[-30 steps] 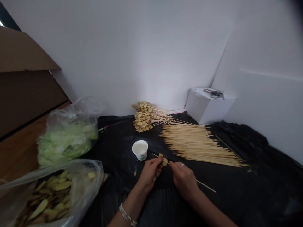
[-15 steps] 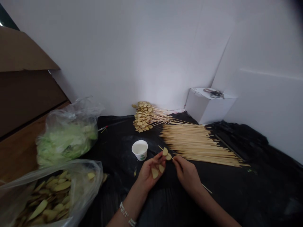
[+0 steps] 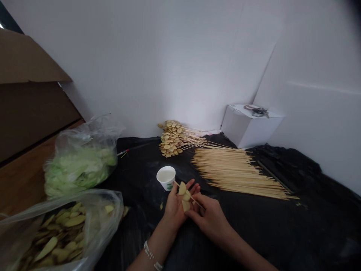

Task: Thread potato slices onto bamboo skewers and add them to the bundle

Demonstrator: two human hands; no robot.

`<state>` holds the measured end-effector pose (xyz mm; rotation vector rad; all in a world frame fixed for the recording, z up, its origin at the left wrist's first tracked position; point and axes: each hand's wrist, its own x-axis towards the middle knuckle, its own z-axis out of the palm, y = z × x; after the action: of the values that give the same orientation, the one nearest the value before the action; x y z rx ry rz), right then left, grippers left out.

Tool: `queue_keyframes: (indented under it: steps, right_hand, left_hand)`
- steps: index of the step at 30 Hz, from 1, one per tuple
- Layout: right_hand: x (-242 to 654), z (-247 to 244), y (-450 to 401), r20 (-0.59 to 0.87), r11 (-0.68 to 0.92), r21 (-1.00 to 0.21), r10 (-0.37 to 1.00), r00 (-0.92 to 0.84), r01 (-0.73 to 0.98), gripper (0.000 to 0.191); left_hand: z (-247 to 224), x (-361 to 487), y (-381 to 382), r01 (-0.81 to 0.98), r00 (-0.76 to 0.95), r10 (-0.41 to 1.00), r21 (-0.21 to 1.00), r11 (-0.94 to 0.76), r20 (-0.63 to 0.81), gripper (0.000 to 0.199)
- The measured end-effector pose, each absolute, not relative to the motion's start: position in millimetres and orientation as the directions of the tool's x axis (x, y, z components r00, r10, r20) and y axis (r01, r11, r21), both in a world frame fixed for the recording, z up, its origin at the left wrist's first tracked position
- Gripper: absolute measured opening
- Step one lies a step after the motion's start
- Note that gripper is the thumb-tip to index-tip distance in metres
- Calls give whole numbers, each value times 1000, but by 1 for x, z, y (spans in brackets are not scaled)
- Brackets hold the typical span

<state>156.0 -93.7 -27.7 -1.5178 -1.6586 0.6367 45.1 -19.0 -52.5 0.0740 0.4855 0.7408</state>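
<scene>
My left hand (image 3: 175, 207) is turned palm up, its fingers loosely stretched, cradling loose potato slices (image 3: 185, 205). Over that palm lies a thin wooden skewer (image 3: 199, 203), which my right hand (image 3: 212, 216) pinches between thumb and fingers near its lower part. Two pale slices (image 3: 182, 188) sit on the skewer close to its tip. The tip points up and left, toward a white paper cup (image 3: 166, 180) just beyond my left hand. How much of the skewer runs inside my right hand is hidden.
Bare skewers (image 3: 237, 171) lie in a wide row at right; behind them is a pile of loaded skewers (image 3: 171, 139). Left stand an open plastic bag (image 3: 101, 226) of potato slices and a bag of green vegetable (image 3: 81, 165). A white box (image 3: 245, 128) is back right.
Both hands have come closer together. My right hand has moved left and down with the skewer, which now lies over my left palm; the left fingers have opened out more.
</scene>
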Motion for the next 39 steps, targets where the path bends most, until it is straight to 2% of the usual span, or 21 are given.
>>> queue_keyframes:
  steps: [5,8,14,18,19,28,39]
  right_hand:
    - [147,-42,-92,259,227,-686,964,-60,691,6]
    - [153,-46,-88,312,246,-643,949,-45,726,18]
    - [180,-35,-78,266,157,-782,959,96,603,23]
    - [190,-36,-75,208,93,-849,964,167,520,20]
    - [190,-38,-74,205,88,-855,963,176,511,20]
    - [202,-36,-84,267,133,-793,953,144,595,33]
    - [226,-31,-125,156,67,-718,985,67,693,24]
  left_hand:
    - [-58,45,-19,-639,629,677,242,730,-381,61]
    - [-59,45,-19,-631,638,669,238,738,-383,61]
    - [-53,48,-22,-553,679,625,291,781,-385,48]
    - [-53,52,-28,-532,638,632,341,775,-441,15]
    - [-54,53,-30,-529,625,634,351,773,-454,13]
    - [-56,50,-25,-569,543,669,363,738,-508,7]
    - [-56,49,-18,-601,505,684,355,716,-526,11]
